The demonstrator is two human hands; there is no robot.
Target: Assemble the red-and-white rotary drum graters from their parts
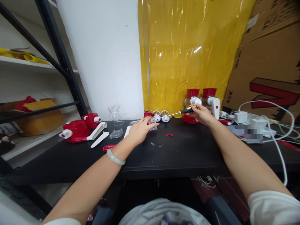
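In my right hand (201, 114) is a screwdriver (187, 110) with a black and yellow handle, its long metal shaft slanting left and slightly down. The tip ends by the fingers of my left hand (141, 129), which are bent around a clear plastic part (153, 127) low over the table. My fingers hide much of that part. Nearer to me lie small screws (152, 144), a thin pin (160, 146) and a small red plastic piece (169, 135). Two white-rimmed cylinders (165, 116) stand just behind the shaft.
Red housings (76, 131), white handle pieces (100, 139) and clear covers (116, 134) lie left on the black table (182, 156). Red-topped devices (209, 93) stand back right, beside chargers and a looping white cable (281, 156). A shelf rack (56, 47) borders the left.
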